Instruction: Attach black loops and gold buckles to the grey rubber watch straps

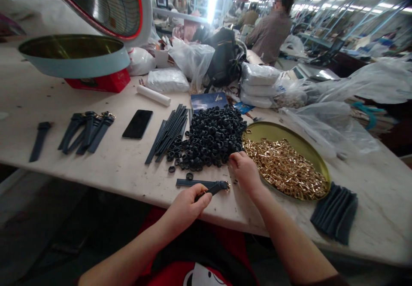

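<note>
My left hand [188,202] pinches a dark blue strap [212,188] near the table's front edge. A small gold buckle [227,186] sits at the strap's right end, and a stitched length runs leftward behind my fingers. My right hand [245,172] is closed at the fingertips, between a heap of black strap loops [214,138] and a round tray [309,155] of gold buckles [286,165]. Whatever those fingertips hold, if anything, is hidden. One loose loop [189,176] lies just above the strap.
Thin dark strips [170,129], a phone [137,124] and buckled straps [88,131] lie leftward. Folded dark straps [334,213] rest at the right edge. Behind stand a fan [106,2], a light-blue round tin [74,65] and plastic bags [169,80]. A person [272,32] is farther back.
</note>
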`<state>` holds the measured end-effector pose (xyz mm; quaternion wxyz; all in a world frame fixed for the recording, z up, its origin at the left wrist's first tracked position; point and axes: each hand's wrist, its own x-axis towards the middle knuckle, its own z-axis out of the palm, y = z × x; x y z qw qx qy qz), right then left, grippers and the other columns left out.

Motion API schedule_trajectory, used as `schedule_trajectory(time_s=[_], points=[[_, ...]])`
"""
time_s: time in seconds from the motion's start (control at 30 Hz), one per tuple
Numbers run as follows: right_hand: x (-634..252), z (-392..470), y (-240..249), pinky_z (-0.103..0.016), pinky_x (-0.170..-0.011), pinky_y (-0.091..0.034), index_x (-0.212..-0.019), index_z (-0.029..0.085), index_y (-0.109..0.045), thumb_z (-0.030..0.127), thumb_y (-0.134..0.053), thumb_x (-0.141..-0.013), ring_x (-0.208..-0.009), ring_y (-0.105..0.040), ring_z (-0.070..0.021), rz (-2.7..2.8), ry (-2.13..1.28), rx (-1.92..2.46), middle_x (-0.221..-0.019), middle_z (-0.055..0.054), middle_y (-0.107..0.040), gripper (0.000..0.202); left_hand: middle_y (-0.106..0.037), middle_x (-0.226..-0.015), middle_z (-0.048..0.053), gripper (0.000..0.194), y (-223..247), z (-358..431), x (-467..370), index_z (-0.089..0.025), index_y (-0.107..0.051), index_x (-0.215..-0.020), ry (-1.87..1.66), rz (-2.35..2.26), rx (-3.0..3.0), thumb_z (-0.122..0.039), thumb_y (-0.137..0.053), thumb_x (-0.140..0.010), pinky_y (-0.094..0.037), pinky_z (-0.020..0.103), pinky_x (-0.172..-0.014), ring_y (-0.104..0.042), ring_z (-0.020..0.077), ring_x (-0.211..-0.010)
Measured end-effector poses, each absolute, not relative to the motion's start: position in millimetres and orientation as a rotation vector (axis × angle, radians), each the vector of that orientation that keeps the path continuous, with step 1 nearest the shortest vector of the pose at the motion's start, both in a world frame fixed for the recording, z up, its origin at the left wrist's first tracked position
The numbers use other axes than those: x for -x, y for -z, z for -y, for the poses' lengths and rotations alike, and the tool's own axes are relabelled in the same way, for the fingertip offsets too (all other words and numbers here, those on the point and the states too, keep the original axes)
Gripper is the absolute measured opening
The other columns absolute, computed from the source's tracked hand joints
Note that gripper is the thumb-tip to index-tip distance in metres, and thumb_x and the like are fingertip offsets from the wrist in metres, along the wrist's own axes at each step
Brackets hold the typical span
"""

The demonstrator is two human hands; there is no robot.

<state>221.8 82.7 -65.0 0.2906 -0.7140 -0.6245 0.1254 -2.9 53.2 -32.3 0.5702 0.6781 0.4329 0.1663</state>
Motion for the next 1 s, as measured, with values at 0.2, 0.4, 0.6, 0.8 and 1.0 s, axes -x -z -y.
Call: schedule_trajectory(time_s=[0.2, 0.4, 0.6, 0.8, 1.0], points=[[-221.0, -78.3, 76.4, -0.032, -0.075, -0.038, -0.088, 0.018, -0.058, 0.021, -0.048, -0.077, -0.081, -0.051, -0.0209, 1.672, -0.323, 1.920, -0.087, -0.008, -0.056, 0.016, -0.042, -0.056, -0.006, 0.024, 31.6, -50.5, -2.5, -0.017, -0.052, -0.074, -0.440, -1.056, -1.621, -0.038, -0.042, -0.081, -0.027, 0.020, -0.048, -0.039, 0.0088, -0.052], [-219.8, -80.7, 66.7, -0.032, -0.071, -0.037, -0.072, 0.019, -0.055, 0.022, -0.054, -0.072, -0.075, -0.050, -0.0195, 1.559, -0.401, 1.875, -0.078, -0.005, -0.054, 0.003, -0.039, -0.055, -0.007, 0.025, 29.2, -42.3, 2.6, -0.017, -0.050, -0.074, -0.482, -1.030, -1.583, -0.039, -0.041, -0.082, -0.027, 0.019, -0.047, -0.038, 0.0086, -0.050], [-185.4, -28.7, 35.3, -0.027, -0.056, -0.042, -0.075, 0.018, -0.052, 0.045, -0.043, -0.082, -0.059, -0.051, -0.0140, 1.504, -0.843, 1.659, -0.063, 0.000, -0.054, 0.030, -0.040, -0.053, -0.006, 0.031, 20.0, -37.1, 4.0, -0.016, -0.052, -0.073, -0.661, -1.073, -1.620, -0.043, -0.039, -0.083, -0.029, 0.020, -0.049, -0.039, 0.0091, -0.050], [-154.1, 15.5, 26.0, -0.025, -0.060, -0.043, -0.074, 0.018, -0.051, 0.044, -0.060, -0.074, -0.058, -0.053, -0.0105, 0.972, -1.346, 1.309, -0.063, 0.002, -0.057, 0.027, -0.045, -0.058, -0.005, 0.028, 16.8, -24.9, 6.5, -0.016, -0.056, -0.074, -0.589, -1.004, -1.756, -0.036, -0.039, -0.084, -0.027, 0.020, -0.051, -0.041, 0.0091, -0.054], [-148.2, 21.5, 24.9, -0.025, -0.058, -0.043, -0.082, 0.019, -0.056, 0.040, -0.065, -0.069, -0.057, -0.054, -0.0111, 1.038, -1.256, 1.338, -0.062, 0.003, -0.058, 0.027, -0.042, -0.052, -0.005, 0.029, 13.4, -19.7, 13.5, -0.016, -0.057, -0.068, -0.417, -0.960, -1.771, -0.032, -0.039, -0.082, -0.024, 0.020, -0.046, -0.039, 0.0089, -0.050]])
